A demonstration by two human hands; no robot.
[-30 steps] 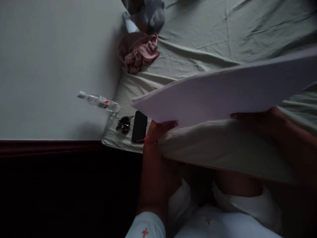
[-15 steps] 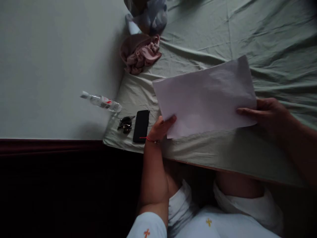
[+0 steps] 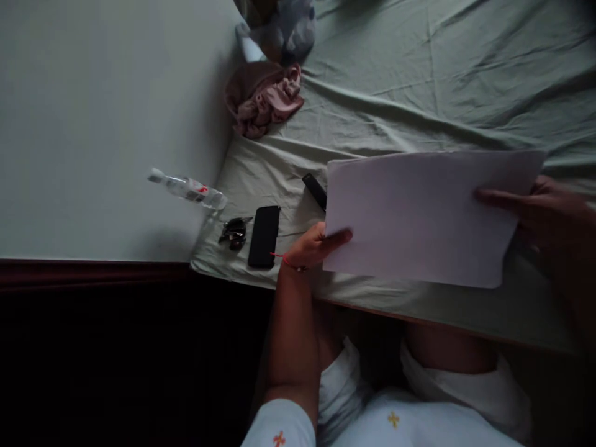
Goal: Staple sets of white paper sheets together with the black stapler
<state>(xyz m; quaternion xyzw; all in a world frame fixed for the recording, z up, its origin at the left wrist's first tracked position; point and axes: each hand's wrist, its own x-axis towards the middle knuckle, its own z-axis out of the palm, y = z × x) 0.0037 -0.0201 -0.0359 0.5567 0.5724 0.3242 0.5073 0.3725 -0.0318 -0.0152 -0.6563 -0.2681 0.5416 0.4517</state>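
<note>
A white sheet of paper (image 3: pixel 419 214) is held flat over the near edge of a bed covered in a pale green sheet (image 3: pixel 419 74). My left hand (image 3: pixel 314 245) pinches the paper's left edge, thumb on top; a red thread circles that wrist. My right hand (image 3: pixel 549 211) grips the paper's right edge. A small dark object (image 3: pixel 315 190) lies on the bed just left of the paper, partly hidden under it.
A black phone (image 3: pixel 264 236) and a bunch of keys (image 3: pixel 234 232) lie on the bed's near left corner. A clear plastic bottle (image 3: pixel 189 189) rests by the white wall. Pink crumpled cloth (image 3: pixel 265 99) and a grey bundle (image 3: pixel 284 28) sit further back. My knees are below the bed edge.
The paper has come down from a raised, tilted position, turned flat and shifted right and nearer. The small dark object to its left has come into view.
</note>
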